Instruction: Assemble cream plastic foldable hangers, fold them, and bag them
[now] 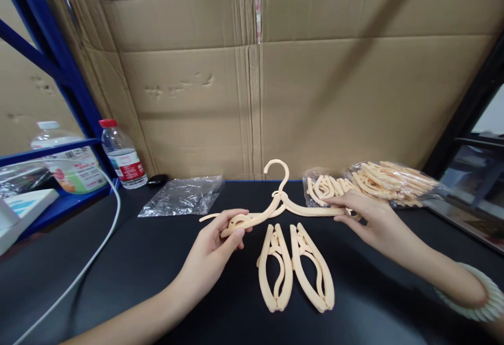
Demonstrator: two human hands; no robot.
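Observation:
A cream plastic folding clothes hanger [280, 196] is held up just above the black table, its hook upward and its arms spread out. My left hand [220, 245] pinches the end of its left arm between thumb and fingers. At the opposite end, my right hand [364, 213] grips the tip of the right arm. Another thin cream strip sticks out behind my left fingers. Two folded hangers lie side by side on the table below: the left one [289, 271] and the right one [326, 276].
Bags of folded hangers lie at the back right, one small [326, 186] and one larger [394, 182]. A flat clear plastic bag [181, 195] and a water bottle [124, 156] are at the back left. A white cable [112, 224] crosses the left side; a cardboard wall [189, 98] stands behind.

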